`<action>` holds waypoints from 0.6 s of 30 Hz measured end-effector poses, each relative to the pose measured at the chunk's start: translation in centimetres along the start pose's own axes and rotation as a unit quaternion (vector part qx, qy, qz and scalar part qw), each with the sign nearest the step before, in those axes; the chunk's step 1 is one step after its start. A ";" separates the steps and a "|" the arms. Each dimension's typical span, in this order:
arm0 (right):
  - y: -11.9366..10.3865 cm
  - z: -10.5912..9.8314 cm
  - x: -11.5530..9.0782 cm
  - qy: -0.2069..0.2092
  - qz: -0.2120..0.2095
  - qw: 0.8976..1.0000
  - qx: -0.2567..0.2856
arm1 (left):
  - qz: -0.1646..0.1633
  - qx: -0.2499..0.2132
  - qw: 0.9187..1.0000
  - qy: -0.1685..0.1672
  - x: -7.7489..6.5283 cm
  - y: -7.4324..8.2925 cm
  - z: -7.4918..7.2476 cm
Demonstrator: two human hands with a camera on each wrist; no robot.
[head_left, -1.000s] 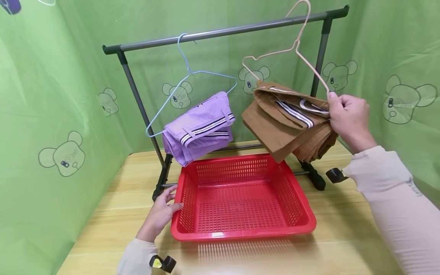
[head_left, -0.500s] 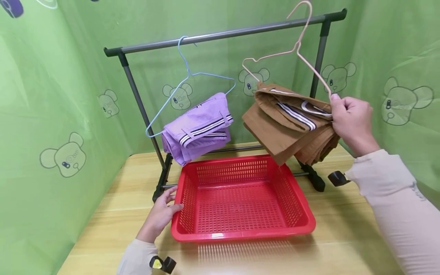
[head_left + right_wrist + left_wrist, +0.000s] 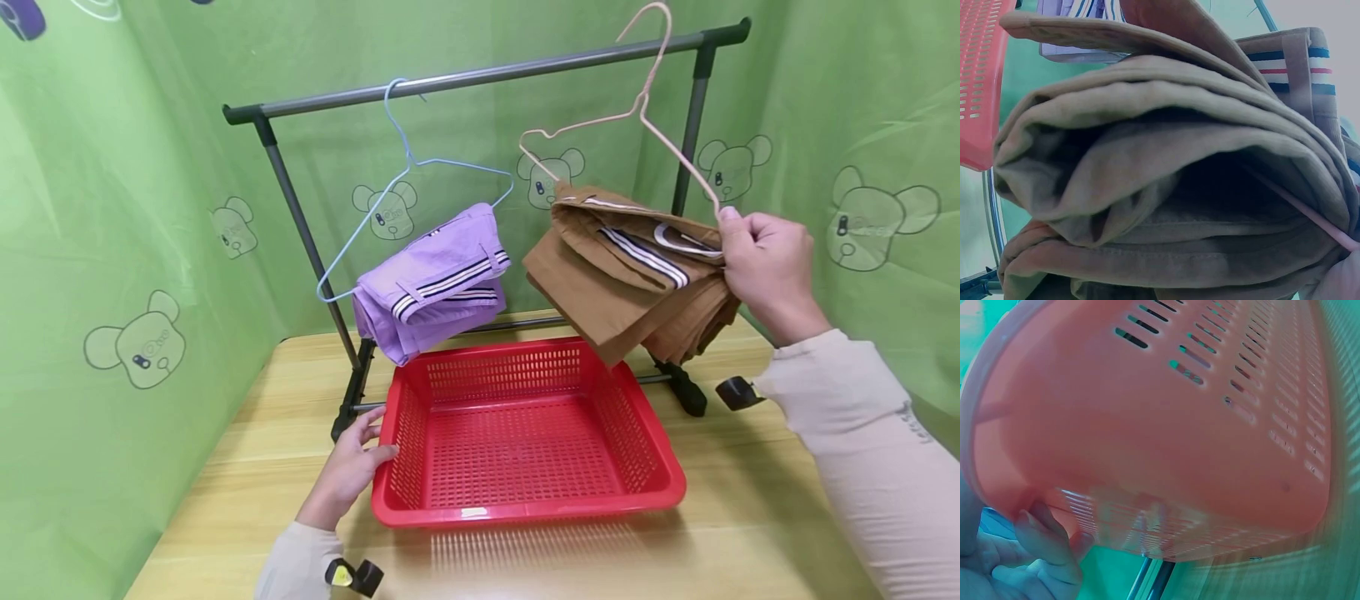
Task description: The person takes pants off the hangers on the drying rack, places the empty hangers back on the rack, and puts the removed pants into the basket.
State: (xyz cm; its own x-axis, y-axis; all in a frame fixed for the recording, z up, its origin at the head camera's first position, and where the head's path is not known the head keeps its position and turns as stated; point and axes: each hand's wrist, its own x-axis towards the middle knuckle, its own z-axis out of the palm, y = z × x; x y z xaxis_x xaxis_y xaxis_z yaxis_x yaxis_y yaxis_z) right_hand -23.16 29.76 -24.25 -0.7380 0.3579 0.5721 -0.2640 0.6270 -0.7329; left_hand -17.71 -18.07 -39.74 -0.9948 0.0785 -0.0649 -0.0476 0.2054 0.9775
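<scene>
In the head view, my right hand (image 3: 768, 267) pinches the right end of a pink wire clothes hanger (image 3: 680, 158) by folded brown pants (image 3: 585, 279). The pants hang over the hanger's lower bar, their striped waistband facing me. The hanger's hook overlaps the rack's rail. In the right wrist view the rolled layers of the brown pants (image 3: 1166, 169) fill most of the picture. My left hand (image 3: 348, 471) grips the left rim of a red plastic basket (image 3: 525, 510), thumb on top. Curled fingers (image 3: 1047, 544) show under the rim in the left wrist view.
A grey metal clothes rack (image 3: 480, 75) stands behind the basket. From its rail hangs a blue hanger (image 3: 375, 204) with folded purple pants (image 3: 442, 271), above the basket's back left corner. Green patterned curtains (image 3: 135, 225) enclose the wooden table (image 3: 247, 467).
My right hand has shifted very slightly right and down at the hanger's end. The left hand still grips the basket, and the basket has stayed in place.
</scene>
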 end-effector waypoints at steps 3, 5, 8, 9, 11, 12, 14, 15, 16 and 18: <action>-0.3 -0.3 0.0 -0.004 0.001 1.000 -0.005 | -0.002 -0.003 1.000 -0.001 -0.2 0.2 0.1; -0.5 -0.4 -0.1 -0.009 0.002 1.000 -0.006 | -0.003 -0.004 1.000 -0.002 -0.3 0.3 0.2; -0.7 -0.7 -0.1 -0.018 0.004 1.000 -0.010 | -0.005 -0.007 1.000 -0.002 -0.5 0.4 0.3; -0.7 -0.8 -0.1 -0.021 0.005 1.000 -0.011 | -0.006 -0.008 1.000 -0.002 -0.6 0.4 0.3; -0.8 -0.9 -0.1 -0.027 0.005 1.000 -0.013 | -0.008 -0.010 1.000 -0.003 -0.7 0.5 0.4; -0.8 -1.0 -0.1 -0.028 0.004 0.999 -0.014 | -0.009 -0.012 1.000 -0.004 -0.7 0.5 0.4; -0.9 -1.1 -0.1 -0.030 0.002 0.999 -0.015 | -0.011 -0.014 1.000 -0.005 -0.9 0.6 0.6; -0.9 -1.2 -0.1 -0.032 0.002 0.999 -0.016 | -0.011 -0.015 1.000 -0.006 -0.9 0.6 0.6; -1.0 -1.2 0.0 -0.032 0.001 0.999 -0.017 | -0.011 -0.016 1.000 -0.006 -1.0 0.7 0.7; -1.0 -1.4 0.0 -0.034 -0.001 0.999 -0.020 | -0.012 -0.018 1.000 -0.007 -1.1 0.7 0.8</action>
State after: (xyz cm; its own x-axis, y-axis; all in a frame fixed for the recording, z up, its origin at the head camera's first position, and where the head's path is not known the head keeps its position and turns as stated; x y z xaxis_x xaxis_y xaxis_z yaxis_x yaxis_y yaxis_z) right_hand -22.02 30.10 -23.00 -0.7782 0.3104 0.5459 -0.2412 0.6549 -0.7162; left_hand -16.57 -17.26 -39.09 -0.9921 0.0868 -0.0905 -0.0745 0.1727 0.9822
